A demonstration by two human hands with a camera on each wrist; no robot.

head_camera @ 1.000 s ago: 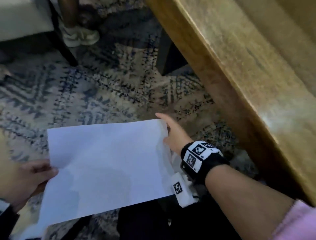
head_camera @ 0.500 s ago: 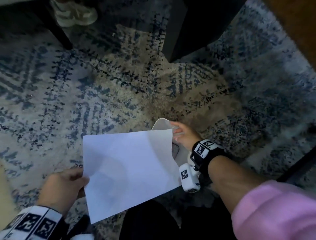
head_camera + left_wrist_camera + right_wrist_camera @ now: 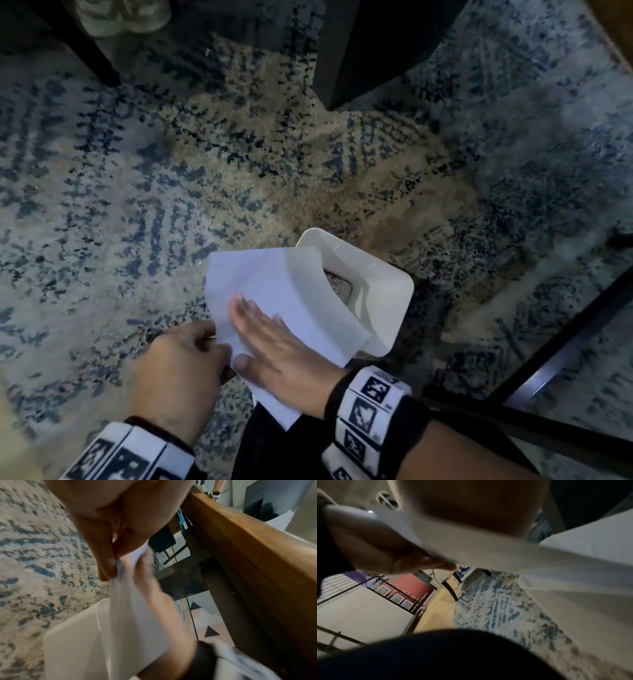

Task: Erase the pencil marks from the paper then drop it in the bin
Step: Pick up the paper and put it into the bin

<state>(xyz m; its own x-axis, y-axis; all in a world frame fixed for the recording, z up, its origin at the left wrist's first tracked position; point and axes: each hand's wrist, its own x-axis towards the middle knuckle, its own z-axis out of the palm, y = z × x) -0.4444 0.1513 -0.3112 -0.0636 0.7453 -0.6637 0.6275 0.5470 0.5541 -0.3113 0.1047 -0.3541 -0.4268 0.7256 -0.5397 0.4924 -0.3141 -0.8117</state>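
Observation:
A white sheet of paper [image 3: 274, 284] hangs bent over the near rim of a small white bin [image 3: 383, 294] that stands on the rug. No pencil marks show on it. My left hand [image 3: 219, 342] pinches the sheet's left edge between thumb and fingers, shown close up in the left wrist view [image 3: 118, 563]. My right hand [image 3: 263, 335] lies flat on top of the paper with straight fingers, pressing it toward the bin. In the right wrist view the paper [image 3: 488, 545] runs under my palm, blurred. The bin's inside is mostly hidden by the sheet.
A blue and beige patterned rug [image 3: 171, 171] covers the floor. A dark table leg [image 3: 359, 51] stands behind the bin and a black metal frame [image 3: 548, 359] crosses at the right. The wooden table edge [image 3: 257, 561] is overhead. Someone's shoe [image 3: 120, 13] is at the far left.
The paper moved right and now bends over the bin's rim. My right hand left the sheet's right edge and lies flat on top of it. My left hand followed, still pinching.

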